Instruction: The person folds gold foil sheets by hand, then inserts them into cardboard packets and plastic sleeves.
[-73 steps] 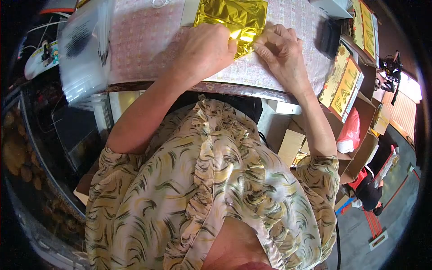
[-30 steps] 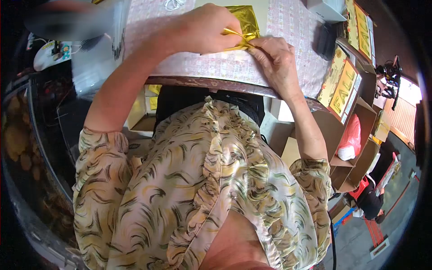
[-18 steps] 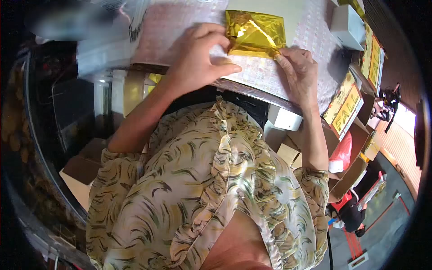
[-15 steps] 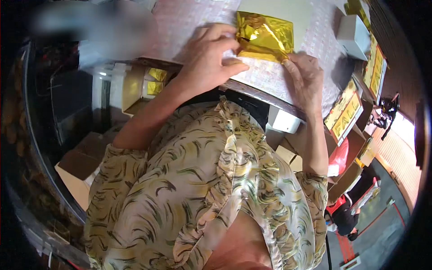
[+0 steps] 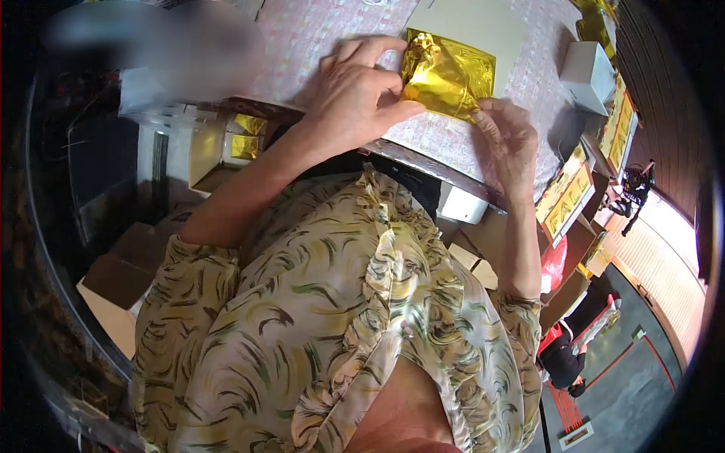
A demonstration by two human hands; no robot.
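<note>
A shiny gold foil wrapper (image 5: 453, 75), folded into a roughly square packet with a crumpled upper left corner, lies on a pale sheet of card (image 5: 472, 23) on the table. At its left edge is my left hand (image 5: 359, 94), fingers spread and curved, with fingertips and thumb against the foil. My right hand (image 5: 510, 136) is closed in a pinch on the packet's lower right corner. What lies inside the foil is hidden.
The table (image 5: 302, 45) has a patterned pinkish cover. A white box (image 5: 589, 75) stands at its right, near labelled cartons (image 5: 566, 200). Below left, an open carton (image 5: 208, 155) sits beside gold-wrapped pieces (image 5: 245, 143). Another person (image 5: 565, 362) is at the far right.
The foil's lower edge now looks drawn to a point at the right-hand corner. My left thumb has come onto the foil's lower left edge. The view has shifted slightly.
</note>
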